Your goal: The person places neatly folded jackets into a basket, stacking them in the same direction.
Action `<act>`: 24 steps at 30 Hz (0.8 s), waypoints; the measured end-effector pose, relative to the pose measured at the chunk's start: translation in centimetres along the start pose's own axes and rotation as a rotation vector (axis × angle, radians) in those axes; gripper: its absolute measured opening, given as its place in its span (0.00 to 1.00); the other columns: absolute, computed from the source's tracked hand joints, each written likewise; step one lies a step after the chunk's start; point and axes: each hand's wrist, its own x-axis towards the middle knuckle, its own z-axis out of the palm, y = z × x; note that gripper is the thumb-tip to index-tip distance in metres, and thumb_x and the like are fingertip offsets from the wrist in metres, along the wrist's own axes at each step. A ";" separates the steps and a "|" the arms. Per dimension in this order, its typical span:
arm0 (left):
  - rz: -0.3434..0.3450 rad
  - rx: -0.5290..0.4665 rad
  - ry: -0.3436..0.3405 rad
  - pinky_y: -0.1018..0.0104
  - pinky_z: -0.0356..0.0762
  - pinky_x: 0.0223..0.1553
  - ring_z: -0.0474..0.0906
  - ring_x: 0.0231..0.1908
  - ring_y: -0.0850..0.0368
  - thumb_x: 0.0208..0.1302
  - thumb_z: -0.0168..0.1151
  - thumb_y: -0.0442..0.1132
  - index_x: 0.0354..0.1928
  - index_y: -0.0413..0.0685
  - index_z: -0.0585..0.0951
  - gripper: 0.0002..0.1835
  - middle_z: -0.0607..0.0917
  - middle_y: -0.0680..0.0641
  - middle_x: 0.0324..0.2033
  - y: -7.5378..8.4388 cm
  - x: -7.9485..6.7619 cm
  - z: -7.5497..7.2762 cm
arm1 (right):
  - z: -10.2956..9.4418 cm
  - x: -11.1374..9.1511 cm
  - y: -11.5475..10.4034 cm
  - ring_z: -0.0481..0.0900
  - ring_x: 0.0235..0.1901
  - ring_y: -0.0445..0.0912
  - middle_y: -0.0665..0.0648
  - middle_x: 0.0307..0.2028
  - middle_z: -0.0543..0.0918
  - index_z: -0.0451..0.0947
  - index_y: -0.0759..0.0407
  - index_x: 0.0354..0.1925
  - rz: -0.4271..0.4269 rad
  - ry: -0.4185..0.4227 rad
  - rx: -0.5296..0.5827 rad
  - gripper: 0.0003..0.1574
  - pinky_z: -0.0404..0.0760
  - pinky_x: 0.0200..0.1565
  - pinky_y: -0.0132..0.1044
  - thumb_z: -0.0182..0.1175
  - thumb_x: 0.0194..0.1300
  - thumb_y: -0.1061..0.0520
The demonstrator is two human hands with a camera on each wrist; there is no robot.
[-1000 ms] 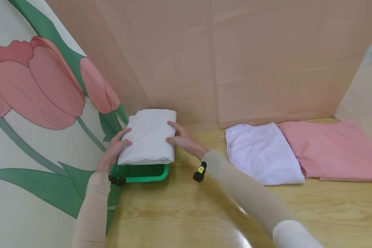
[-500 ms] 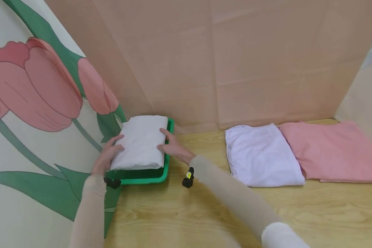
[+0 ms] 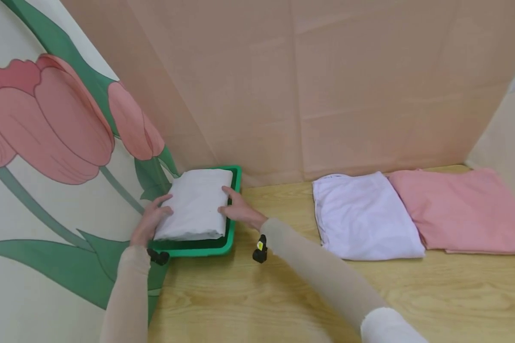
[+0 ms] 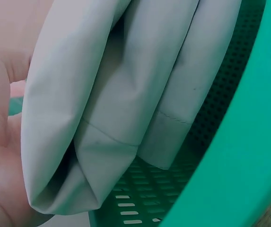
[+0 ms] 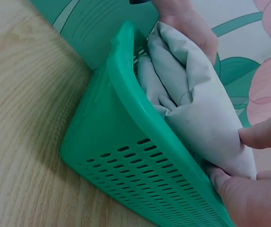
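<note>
A thick folded white cloth (image 3: 195,205) lies level in the mouth of a green plastic basket (image 3: 229,245). My left hand (image 3: 151,220) grips its left edge, with thumb and fingers spread over the side. At the opposite edge, my right hand (image 3: 242,209) holds the cloth, thumb and forefinger on top. In the right wrist view, the cloth's folded layers (image 5: 173,75) sink partly below the basket rim (image 5: 144,113). The left wrist view shows the slotted basket floor (image 4: 135,198) under the cloth's front end.
To the right on the wooden table (image 3: 283,300) lie a folded pale lavender cloth (image 3: 366,216) and a folded pink cloth (image 3: 463,209), edges touching. A wall with painted tulips (image 3: 64,124) borders the basket's left side, and a brown sheet (image 3: 326,85) hangs behind.
The white cloth, held in both hands, has moved left and down into the basket's mouth. More of the green rim shows around it now. Both other cloths stay in place.
</note>
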 end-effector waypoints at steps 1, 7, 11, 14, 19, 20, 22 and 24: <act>-0.002 0.004 0.005 0.41 0.42 0.82 0.43 0.82 0.39 0.68 0.57 0.31 0.83 0.46 0.62 0.40 0.47 0.37 0.85 0.0 0.0 0.1 | 0.0 0.0 0.0 0.53 0.83 0.57 0.60 0.85 0.53 0.50 0.51 0.86 0.002 0.000 -0.008 0.49 0.62 0.79 0.57 0.60 0.77 0.60; -0.010 0.035 0.019 0.41 0.43 0.81 0.45 0.80 0.40 0.68 0.56 0.32 0.83 0.46 0.63 0.40 0.48 0.37 0.85 0.3 -0.1 0.4 | 0.2 0.3 -0.2 0.51 0.84 0.56 0.59 0.86 0.51 0.48 0.53 0.86 0.021 -0.007 -0.036 0.49 0.58 0.80 0.56 0.58 0.77 0.61; -0.005 0.054 0.027 0.41 0.45 0.80 0.47 0.80 0.38 0.68 0.56 0.32 0.83 0.45 0.62 0.40 0.49 0.36 0.85 0.6 -0.2 0.6 | 0.3 0.5 -0.3 0.50 0.84 0.56 0.61 0.86 0.50 0.48 0.56 0.86 0.031 -0.010 -0.038 0.48 0.57 0.80 0.55 0.57 0.78 0.62; -0.009 0.066 0.035 0.42 0.47 0.80 0.48 0.80 0.38 0.67 0.56 0.31 0.83 0.44 0.62 0.40 0.50 0.35 0.85 0.8 -0.2 0.9 | 0.4 0.8 -0.3 0.50 0.84 0.56 0.62 0.86 0.50 0.47 0.58 0.86 0.037 -0.012 -0.042 0.47 0.57 0.80 0.55 0.56 0.78 0.64; -0.038 0.075 0.041 0.41 0.47 0.81 0.48 0.80 0.38 0.68 0.56 0.32 0.83 0.44 0.61 0.40 0.48 0.35 0.85 0.8 -0.3 1.3 | 0.6 0.9 -0.3 0.51 0.83 0.58 0.63 0.85 0.51 0.46 0.60 0.86 0.038 -0.013 -0.083 0.48 0.57 0.80 0.55 0.56 0.78 0.65; -0.043 0.073 0.043 0.41 0.46 0.81 0.47 0.80 0.38 0.68 0.56 0.32 0.83 0.44 0.61 0.40 0.48 0.35 0.85 0.8 -0.2 1.4 | 0.6 0.9 -0.4 0.51 0.83 0.58 0.63 0.85 0.51 0.46 0.60 0.86 0.040 -0.014 -0.091 0.48 0.57 0.80 0.55 0.55 0.78 0.65; -0.048 0.082 0.041 0.40 0.46 0.81 0.48 0.80 0.37 0.68 0.56 0.33 0.83 0.44 0.61 0.40 0.48 0.34 0.85 0.7 -0.2 1.4 | 0.7 0.8 -0.5 0.50 0.84 0.58 0.63 0.85 0.50 0.45 0.60 0.86 0.044 -0.017 -0.104 0.47 0.56 0.81 0.55 0.54 0.78 0.65; -0.051 0.106 0.038 0.40 0.46 0.81 0.48 0.80 0.36 0.68 0.57 0.34 0.83 0.45 0.61 0.40 0.48 0.34 0.84 0.7 -0.2 1.5 | 0.8 0.8 -0.5 0.49 0.84 0.57 0.63 0.86 0.49 0.44 0.61 0.86 0.048 -0.022 -0.112 0.47 0.54 0.81 0.54 0.53 0.78 0.66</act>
